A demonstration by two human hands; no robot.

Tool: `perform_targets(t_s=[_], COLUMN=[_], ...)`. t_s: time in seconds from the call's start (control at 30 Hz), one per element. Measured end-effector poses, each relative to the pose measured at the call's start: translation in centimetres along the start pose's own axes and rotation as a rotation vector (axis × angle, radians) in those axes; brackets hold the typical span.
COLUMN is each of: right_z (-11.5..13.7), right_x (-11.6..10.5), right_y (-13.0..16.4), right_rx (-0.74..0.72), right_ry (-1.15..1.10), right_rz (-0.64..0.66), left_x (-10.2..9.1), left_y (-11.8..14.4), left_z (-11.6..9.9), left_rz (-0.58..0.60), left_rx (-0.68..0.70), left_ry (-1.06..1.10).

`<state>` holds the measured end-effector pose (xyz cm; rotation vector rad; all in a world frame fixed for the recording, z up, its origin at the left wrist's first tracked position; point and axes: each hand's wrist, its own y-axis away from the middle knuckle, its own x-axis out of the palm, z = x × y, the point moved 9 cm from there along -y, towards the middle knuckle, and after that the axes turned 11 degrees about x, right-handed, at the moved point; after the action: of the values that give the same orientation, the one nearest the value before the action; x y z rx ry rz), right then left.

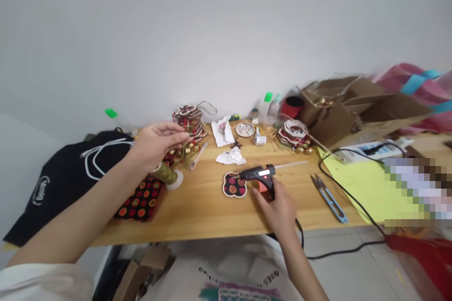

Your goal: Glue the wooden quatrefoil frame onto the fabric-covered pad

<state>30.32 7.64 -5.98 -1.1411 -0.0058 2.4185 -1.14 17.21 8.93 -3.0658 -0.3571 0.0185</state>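
Right hand (278, 207) wraps the handle of the black glue gun (259, 176), its nozzle resting on a flower-shaped patterned patch (234, 185) just left of that hand. Left hand (155, 143) hovers higher up, fingers pinched on a thin strand beside a stack of patterned ornaments (189, 120). Below it, a gold thread spool (169, 176) and patterned cloth (141, 197). The wooden tabletop (205, 211) runs along a plain white wall (212, 33); blue snips (328, 197) lie right of the gun hand, cardboard boxes (353, 108) beyond

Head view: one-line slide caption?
Right hand grips a black glue gun beside a patterned patch; left hand pinches gold trim near a thread spool.
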Motion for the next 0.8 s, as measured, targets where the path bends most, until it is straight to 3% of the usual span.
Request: perform_targets(t_s=[0.23,0.4,0.57,0.8], right_z=[0.4,0.3,0.4,0.5], right_x=[0.0,0.0,0.1,0.1], right_y=[0.1,0.4,0.5,0.4], right_rx=[-0.041,-0.061,-0.070,-0.025], right_ry=[0.017,0.026,0.020,-0.009], right_rz=[-0.048,-0.068,-0.087,-0.041], left_x=[4.6,7.1,8.1,8.2], left_y=[-5.7,-7.7,-7.9,-8.1], left_z=[-1.5,-1.6,-2.4,-2.2], left_rz=[0.109,0.193,0.226,0.182], left_rx=[-0.004,-0.022,-0.012,0.017], left_ry=[-0.060,-0.077,-0.100,-0.181])
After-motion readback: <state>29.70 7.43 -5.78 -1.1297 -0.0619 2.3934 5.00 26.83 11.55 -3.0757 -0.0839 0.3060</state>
